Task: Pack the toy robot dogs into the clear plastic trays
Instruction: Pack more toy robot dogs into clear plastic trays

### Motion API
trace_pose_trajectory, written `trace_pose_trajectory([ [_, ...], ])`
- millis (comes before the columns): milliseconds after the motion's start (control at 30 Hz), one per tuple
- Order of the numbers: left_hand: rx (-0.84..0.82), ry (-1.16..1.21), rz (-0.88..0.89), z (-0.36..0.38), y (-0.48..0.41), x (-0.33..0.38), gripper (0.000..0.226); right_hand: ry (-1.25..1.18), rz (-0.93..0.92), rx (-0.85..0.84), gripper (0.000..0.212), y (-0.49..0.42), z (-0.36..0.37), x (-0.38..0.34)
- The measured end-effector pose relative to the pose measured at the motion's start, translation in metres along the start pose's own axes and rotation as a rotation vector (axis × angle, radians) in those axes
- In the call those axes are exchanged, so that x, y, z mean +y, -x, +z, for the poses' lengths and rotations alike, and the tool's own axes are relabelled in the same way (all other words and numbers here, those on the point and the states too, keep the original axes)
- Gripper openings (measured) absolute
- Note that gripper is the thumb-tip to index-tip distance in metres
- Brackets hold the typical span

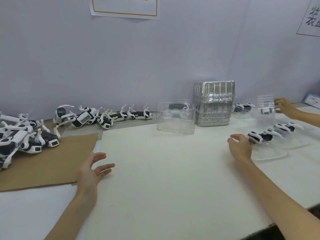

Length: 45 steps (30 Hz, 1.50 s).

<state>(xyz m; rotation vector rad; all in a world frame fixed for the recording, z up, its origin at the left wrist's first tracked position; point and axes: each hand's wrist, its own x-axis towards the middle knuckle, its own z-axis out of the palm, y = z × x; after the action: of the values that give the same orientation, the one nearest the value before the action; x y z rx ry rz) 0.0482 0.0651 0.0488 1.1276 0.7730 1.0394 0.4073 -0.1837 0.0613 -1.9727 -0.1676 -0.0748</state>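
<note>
Early days I reckon: one dog (259, 135) sits in the clear tray (270, 153) near right, my right hand (240, 146) loose-fingered against its end, my left hand (91, 170) spread wide above the counter (164, 170), and a pile of loose dogs (26, 135) on the left is unpacked

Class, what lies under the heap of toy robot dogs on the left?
A brown cardboard sheet, itself on the white table. The toy robot dogs cover its far corner, so nothing beneath them shows.
</note>
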Motion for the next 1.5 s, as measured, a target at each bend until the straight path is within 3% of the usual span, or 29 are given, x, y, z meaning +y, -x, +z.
trace_pose_trajectory([
  [100,-0.012,-0.019,0.000,0.000,0.000,-0.002,0.033,0.059,-0.088,-0.074,0.036,0.005,0.016,-0.015],
  [267,-0.012,-0.035,0.000,-0.001,-0.001,-0.003,0.033,0.089,-0.493,-0.238,0.044,0.027,0.058,-0.067],
  [433,-0.006,-0.027,-0.012,-0.001,-0.002,-0.005,0.032,0.354,-0.770,-0.248,0.048,0.018,0.097,-0.113],
  [633,0.004,0.000,-0.040,-0.001,-0.003,-0.003,0.031,0.740,-0.751,-0.276,0.058,-0.010,0.124,-0.128],
  [733,0.002,0.000,-0.044,-0.001,-0.002,-0.003,0.032,0.817,-0.681,-0.328,0.041,-0.021,0.128,-0.128],
  [833,-0.009,-0.006,-0.056,-0.001,-0.004,-0.004,0.033,0.784,-0.703,-0.247,0.023,-0.026,0.129,-0.127],
  [933,-0.038,-0.015,-0.071,0.000,-0.005,-0.005,0.034,0.655,-0.781,-0.104,0.021,-0.021,0.126,-0.132],
  [1033,-0.096,-0.053,-0.087,0.000,-0.004,-0.005,0.029,0.468,-0.832,-0.069,0.019,0.001,0.121,-0.145],
  [1233,-0.299,-0.072,-0.104,0.001,0.000,-0.004,0.017,0.008,-0.814,-0.296,0.016,0.095,0.115,-0.142],
  [1367,-0.441,-0.085,-0.062,0.006,0.009,-0.001,0.030,-0.207,-0.768,-0.461,0.010,0.158,0.119,-0.111],
  [1500,-0.475,-0.094,-0.020,0.010,0.015,0.000,0.036,-0.288,-0.732,-0.586,0.011,0.193,0.126,-0.089],
])
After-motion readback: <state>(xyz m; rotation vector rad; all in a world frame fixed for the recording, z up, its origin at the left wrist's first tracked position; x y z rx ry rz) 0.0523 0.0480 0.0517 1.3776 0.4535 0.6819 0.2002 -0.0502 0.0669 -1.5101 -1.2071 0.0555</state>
